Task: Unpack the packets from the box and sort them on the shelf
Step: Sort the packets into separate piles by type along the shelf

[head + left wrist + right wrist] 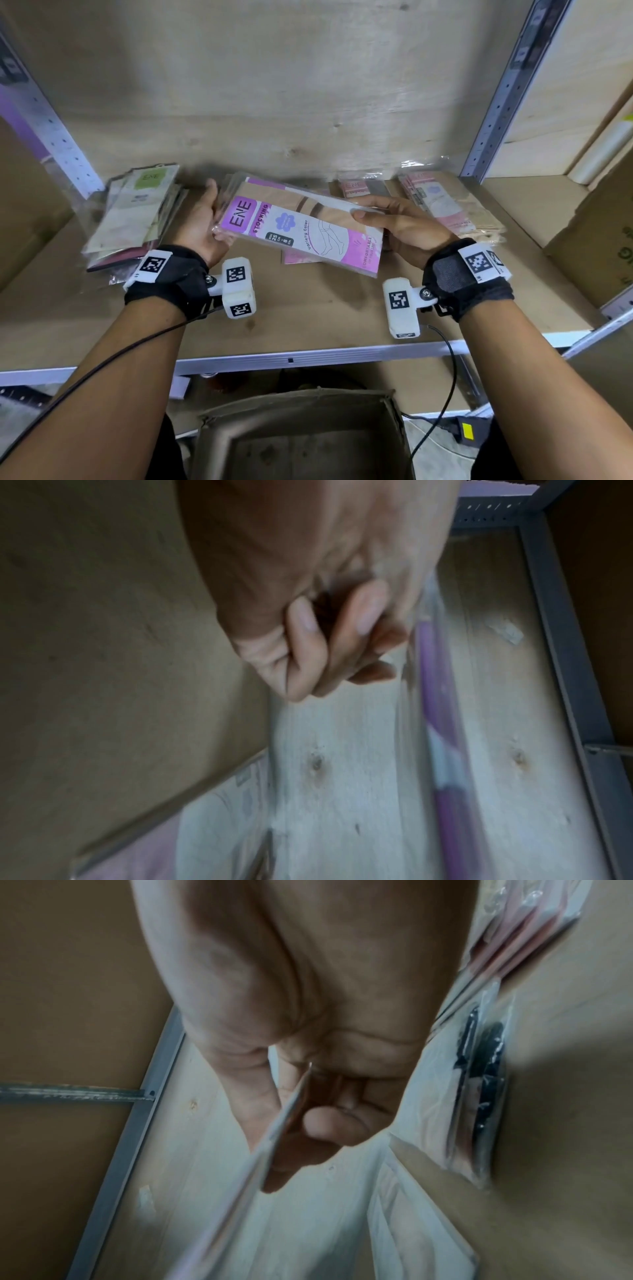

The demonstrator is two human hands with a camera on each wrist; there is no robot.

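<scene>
A purple-and-beige ENE stocking packet [301, 233] is held flat above the wooden shelf [308, 308] by both hands. My left hand [210, 216] grips its left end, fingers curled beneath; the left wrist view shows those curled fingers [325, 647] beside the packet's edge [435, 696]. At the other end my right hand [373, 212] pinches the packet, thumb on top and fingers under it; the right wrist view shows the thin packet edge [274, 1137] between thumb and fingers [329, 1126]. The open cardboard box [301, 435] sits below the shelf's front rail.
A pile of green-labelled packets [137, 212] lies at the shelf's left. Pink-labelled beige packets [445, 205] are stacked at the right, red-labelled ones [356, 188] behind my right hand. Another pink packet [298, 258] lies under the held one. A large carton [599, 246] stands at the far right.
</scene>
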